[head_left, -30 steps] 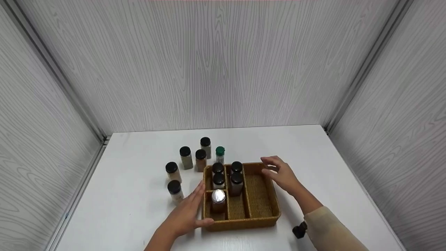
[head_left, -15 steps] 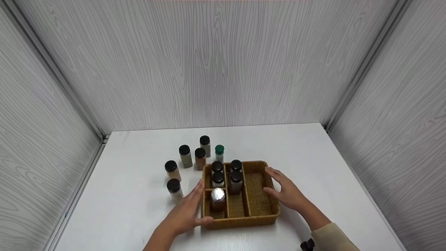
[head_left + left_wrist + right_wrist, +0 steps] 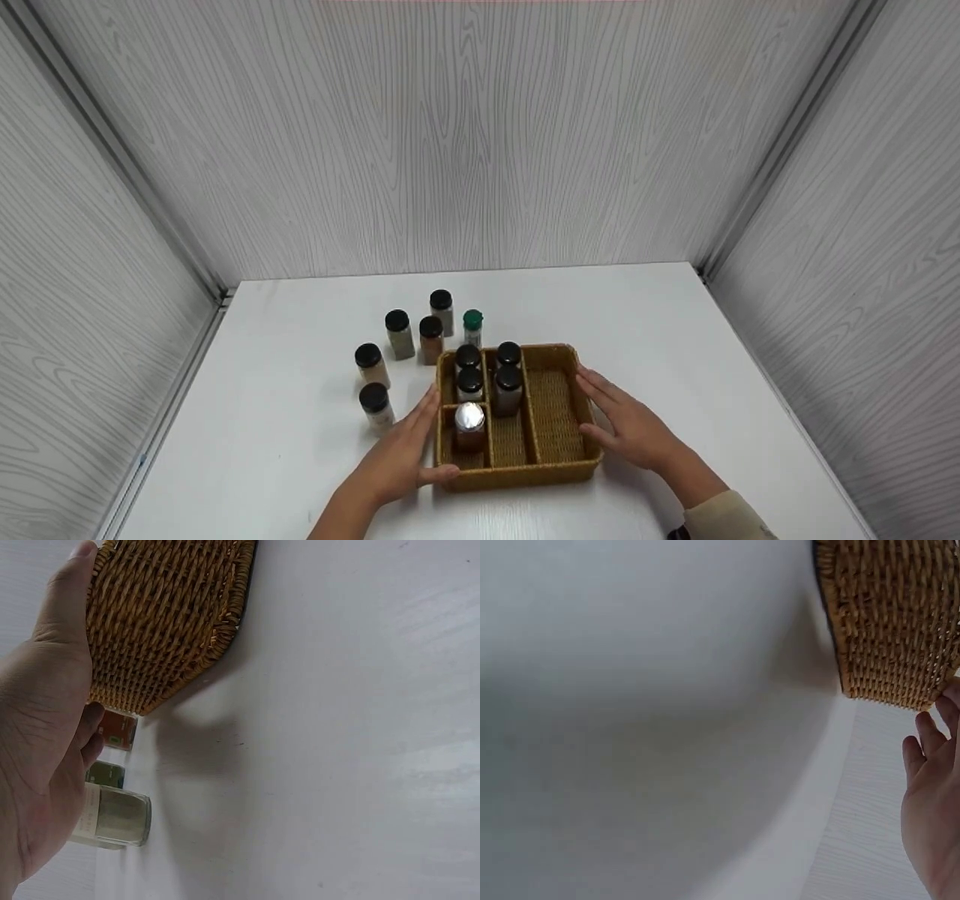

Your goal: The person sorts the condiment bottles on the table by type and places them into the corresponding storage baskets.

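Observation:
A brown woven basket point(image 3: 525, 476) with dividers sits on the white table between both hands. My left hand point(image 3: 401, 457) lies along its left wall, fingers extended and thumb at the front left corner. In the left wrist view that hand point(image 3: 45, 720) rests against the wicker side point(image 3: 165, 615). On the opposite side, my right hand point(image 3: 630, 424) has its extended fingertips at the right rim, thumb apart. Several black-capped spice jars point(image 3: 508, 390) stand in the back of the left and middle compartments. A silver-capped jar point(image 3: 470, 435) occupies the front left one; the right compartment holds nothing.
Left of and behind the basket stand several black-capped jars: a pale one point(image 3: 377, 405), a beige one point(image 3: 372, 365), a greenish one point(image 3: 400, 334) and a reddish one point(image 3: 432, 341). A green-capped jar point(image 3: 472, 322) is right behind the basket. Grey wood-grain panels point(image 3: 450, 150) enclose the table.
My right hand has come down and toward me, from above the basket's back right corner to its right side. The left hand, basket and jars have stayed put.

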Motion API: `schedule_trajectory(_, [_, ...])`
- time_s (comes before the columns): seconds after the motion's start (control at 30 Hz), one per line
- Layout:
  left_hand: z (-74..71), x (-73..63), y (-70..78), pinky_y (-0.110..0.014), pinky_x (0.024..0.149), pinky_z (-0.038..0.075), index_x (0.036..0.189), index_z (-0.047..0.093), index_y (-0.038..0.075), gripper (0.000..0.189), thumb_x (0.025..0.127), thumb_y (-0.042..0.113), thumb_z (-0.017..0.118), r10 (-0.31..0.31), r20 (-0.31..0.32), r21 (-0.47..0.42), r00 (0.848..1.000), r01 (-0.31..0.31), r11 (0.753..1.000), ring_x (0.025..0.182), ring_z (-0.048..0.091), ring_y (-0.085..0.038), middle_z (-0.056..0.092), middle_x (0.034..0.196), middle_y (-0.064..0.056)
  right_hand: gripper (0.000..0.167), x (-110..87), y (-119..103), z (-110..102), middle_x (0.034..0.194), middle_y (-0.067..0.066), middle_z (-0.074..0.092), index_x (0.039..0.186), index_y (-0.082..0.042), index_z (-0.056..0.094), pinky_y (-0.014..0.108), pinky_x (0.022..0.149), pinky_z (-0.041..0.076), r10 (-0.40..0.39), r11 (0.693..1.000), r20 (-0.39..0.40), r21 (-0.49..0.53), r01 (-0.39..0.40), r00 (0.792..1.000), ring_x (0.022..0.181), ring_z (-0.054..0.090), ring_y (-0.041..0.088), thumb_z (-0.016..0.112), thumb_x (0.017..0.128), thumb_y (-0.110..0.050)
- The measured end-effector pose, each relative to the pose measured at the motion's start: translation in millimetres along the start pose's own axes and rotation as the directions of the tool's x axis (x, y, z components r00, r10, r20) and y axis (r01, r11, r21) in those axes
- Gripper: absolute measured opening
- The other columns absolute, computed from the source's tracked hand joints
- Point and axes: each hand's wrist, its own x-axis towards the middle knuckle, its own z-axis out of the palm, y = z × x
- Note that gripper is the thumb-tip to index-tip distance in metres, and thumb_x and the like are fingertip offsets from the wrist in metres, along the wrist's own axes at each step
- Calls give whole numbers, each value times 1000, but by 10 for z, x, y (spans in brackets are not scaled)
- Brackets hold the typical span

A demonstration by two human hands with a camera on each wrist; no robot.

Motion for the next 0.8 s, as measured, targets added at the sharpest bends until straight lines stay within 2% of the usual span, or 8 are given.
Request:
schedule_trajectory(0.2, [7,-4,20,-61,133,33,177,7,20,129,85,79,74,-17,-1,-4,1000,17,1000,165,31,-43,7,186,-3,82,-22,43,39,182,-2,26,173,-16,28,49,131,34,-69,995,-39,-73,66,997,167,30,25,70,106,-36])
schedule_trajectory(0.47, [61,-92,45,-64,131,34,176,14,17,118,90,72,74,-72,-26,-35,997,71,997,163,35,-45,23,182,-12,80,-33,65,133,183,-6,23,174,-21,26,11,132,3,-33,999,-67,39,36,997,168,28,29,67,106,-29])
schedule_trajectory(0.57, [56,-143,57,-65,131,34,174,22,13,108,95,65,74,-66,-49,-23,997,65,998,162,37,-46,32,178,-18,80,-44,68,157,183,-8,21,175,-24,23,8,131,-2,-16,998,-56,59,20,998,169,25,30,65,107,-29])
schedule_trajectory(0.63, [39,-173,62,-64,130,37,171,32,12,98,97,61,73,-42,-97,10,994,43,999,160,41,-44,41,173,-18,80,-53,67,162,183,-9,20,175,-25,22,8,131,-2,-7,998,-51,69,10,999,169,25,30,64,107,-29])
schedule_trajectory(0.7, [13,-193,61,-61,128,41,165,45,12,83,100,56,73,0,-188,60,982,11,998,155,49,-38,54,165,-13,80,-57,67,162,183,-9,19,175,-25,22,8,131,-3,0,998,-51,70,3,999,169,24,30,64,108,-29])
schedule_trajectory(0.73, [-5,-203,60,-58,126,44,160,52,13,74,101,53,72,20,-248,87,969,2,996,150,53,-34,60,159,-9,79,-58,68,161,183,-8,20,175,-25,22,9,132,-2,0,998,-54,66,4,999,169,24,31,64,108,-29])
schedule_trajectory(0.77, [-26,-212,57,-55,122,49,153,58,14,64,101,49,73,42,-314,114,948,-6,993,145,58,-30,65,151,-5,79,-58,69,158,183,-8,20,175,-25,22,9,132,-2,-1,998,-55,64,4,998,169,24,31,63,108,-29])
schedule_trajectory(0.8, [-48,-219,51,-53,117,53,146,64,14,54,102,44,75,61,-387,138,920,-8,990,138,62,-27,70,143,-3,79,-57,69,154,183,-8,20,175,-24,22,10,132,-1,-2,998,-56,62,5,998,169,24,31,63,108,-28])
